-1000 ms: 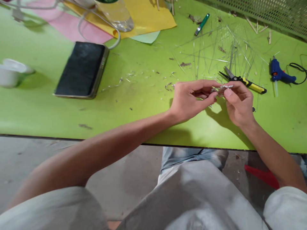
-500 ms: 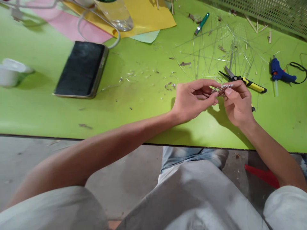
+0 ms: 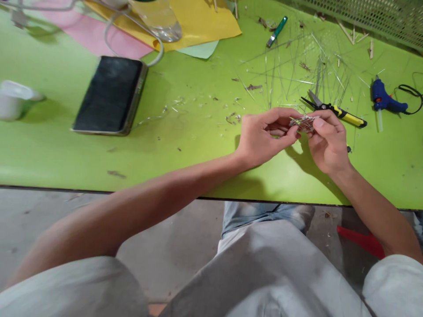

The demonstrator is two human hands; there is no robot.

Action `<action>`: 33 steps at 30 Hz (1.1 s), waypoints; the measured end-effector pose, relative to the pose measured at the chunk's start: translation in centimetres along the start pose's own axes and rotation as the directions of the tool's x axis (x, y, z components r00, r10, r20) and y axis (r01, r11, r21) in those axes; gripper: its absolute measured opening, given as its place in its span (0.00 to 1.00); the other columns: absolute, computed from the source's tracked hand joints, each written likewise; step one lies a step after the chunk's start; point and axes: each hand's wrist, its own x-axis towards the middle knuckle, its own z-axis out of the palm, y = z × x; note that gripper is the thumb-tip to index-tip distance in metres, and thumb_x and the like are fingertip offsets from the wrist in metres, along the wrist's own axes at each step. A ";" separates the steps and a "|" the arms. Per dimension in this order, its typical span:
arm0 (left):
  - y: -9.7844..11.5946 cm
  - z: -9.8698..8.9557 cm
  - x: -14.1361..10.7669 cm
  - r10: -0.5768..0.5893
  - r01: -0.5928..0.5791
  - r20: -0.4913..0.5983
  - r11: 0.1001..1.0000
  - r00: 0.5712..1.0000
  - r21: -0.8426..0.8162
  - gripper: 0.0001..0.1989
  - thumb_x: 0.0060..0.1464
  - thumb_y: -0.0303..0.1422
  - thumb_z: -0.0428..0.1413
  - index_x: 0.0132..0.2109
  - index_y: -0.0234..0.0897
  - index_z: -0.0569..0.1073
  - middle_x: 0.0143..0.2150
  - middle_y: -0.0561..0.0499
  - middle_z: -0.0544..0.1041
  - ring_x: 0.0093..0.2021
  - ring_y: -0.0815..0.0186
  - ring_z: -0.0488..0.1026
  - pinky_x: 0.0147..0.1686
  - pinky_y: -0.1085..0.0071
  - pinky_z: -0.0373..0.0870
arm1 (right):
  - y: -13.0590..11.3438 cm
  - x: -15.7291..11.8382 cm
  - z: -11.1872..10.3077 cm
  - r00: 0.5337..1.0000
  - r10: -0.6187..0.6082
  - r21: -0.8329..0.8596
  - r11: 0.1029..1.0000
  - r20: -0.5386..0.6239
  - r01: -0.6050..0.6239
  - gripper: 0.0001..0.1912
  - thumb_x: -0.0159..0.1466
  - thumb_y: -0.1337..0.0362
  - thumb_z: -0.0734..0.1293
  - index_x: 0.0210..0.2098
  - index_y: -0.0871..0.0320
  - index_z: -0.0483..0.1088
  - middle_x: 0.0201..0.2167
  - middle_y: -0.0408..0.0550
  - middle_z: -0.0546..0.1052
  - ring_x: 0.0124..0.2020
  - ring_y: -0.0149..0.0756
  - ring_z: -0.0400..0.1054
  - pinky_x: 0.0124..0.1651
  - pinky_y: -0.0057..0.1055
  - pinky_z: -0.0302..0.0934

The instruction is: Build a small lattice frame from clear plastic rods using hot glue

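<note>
Between my two hands is a small bundle of thin silvery wire, with brownish bits in it. My left hand pinches its left end between thumb and fingers. The right end sits under the thumb of my right hand, fingers curled behind it. Parts of the bundle are hidden by the fingertips. Just behind my right hand lie black and yellow cutters, their blades apart. Beyond the hands, loose lengths of straight wire are scattered on the green table.
A blue glue gun lies at the right, a green-handled cutter at the back. On the left are a black boxy device with a white cable, and a white container. A glass stands on yellow paper.
The wire bundle has turned slightly between my fingers, so more of its crossing strands show. My hands have hardly moved.
</note>
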 end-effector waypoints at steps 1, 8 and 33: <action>0.0 0.0 0.0 0.002 -0.002 -0.001 1.000 1.000 0.003 0.12 0.63 0.29 0.69 0.53 0.39 0.87 0.43 0.50 0.92 0.40 0.67 0.90 0.42 0.75 0.87 | 0.0 0.0 0.0 1.000 -0.003 -0.009 1.000 0.003 0.003 0.18 0.63 0.42 0.85 0.39 0.46 0.84 0.36 0.39 0.82 0.37 0.34 0.77 0.48 0.38 0.78; -0.3 -0.1 -0.1 0.010 -0.011 0.012 1.000 1.000 0.024 0.10 0.64 0.31 0.70 0.52 0.42 0.87 0.42 0.51 0.92 0.41 0.64 0.91 0.43 0.71 0.89 | 0.2 -0.1 0.0 0.996 -0.077 -0.088 0.993 -0.040 0.074 0.19 0.61 0.40 0.86 0.38 0.45 0.85 0.35 0.39 0.82 0.37 0.34 0.77 0.44 0.36 0.77; 0.3 0.6 -0.5 -0.049 0.049 -0.038 0.999 0.998 0.008 0.09 0.61 0.28 0.68 0.49 0.37 0.86 0.41 0.50 0.91 0.38 0.69 0.89 0.43 0.77 0.88 | 0.5 0.4 -0.8 0.994 0.102 0.026 0.994 0.048 -0.104 0.27 0.56 0.42 0.88 0.33 0.47 0.73 0.38 0.38 0.79 0.38 0.34 0.73 0.43 0.36 0.78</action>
